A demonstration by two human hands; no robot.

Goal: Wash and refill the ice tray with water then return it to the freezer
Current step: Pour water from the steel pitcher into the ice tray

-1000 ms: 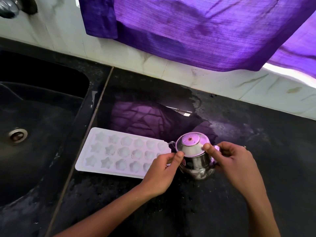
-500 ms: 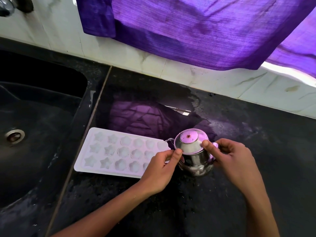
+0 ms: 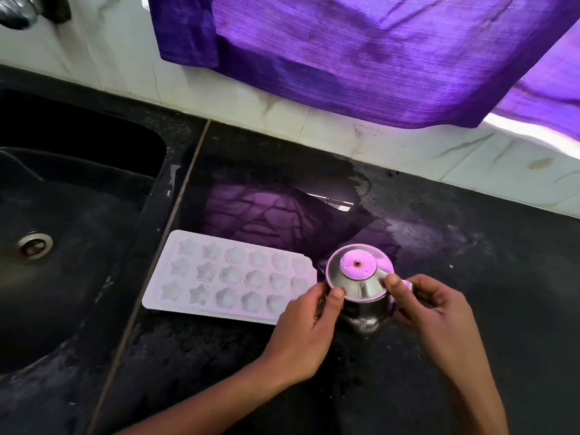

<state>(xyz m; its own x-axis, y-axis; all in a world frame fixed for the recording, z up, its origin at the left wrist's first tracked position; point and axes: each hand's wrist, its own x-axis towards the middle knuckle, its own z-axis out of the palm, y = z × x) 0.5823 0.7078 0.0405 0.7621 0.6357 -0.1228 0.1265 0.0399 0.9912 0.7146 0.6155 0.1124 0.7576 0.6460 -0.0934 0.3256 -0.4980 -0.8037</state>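
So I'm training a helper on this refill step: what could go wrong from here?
1. Both hands, left hand and right hand, pinch the steel pot's lid; a sudden release could tip the steel pot.
2. The ice tray lies right beside the pot, so a spill may flood it.

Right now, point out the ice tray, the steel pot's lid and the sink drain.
ice tray (image 3: 232,274), head view, on a middle cavity.
steel pot's lid (image 3: 357,271), head view, on its flat top.
sink drain (image 3: 35,246), head view, on the metal ring.
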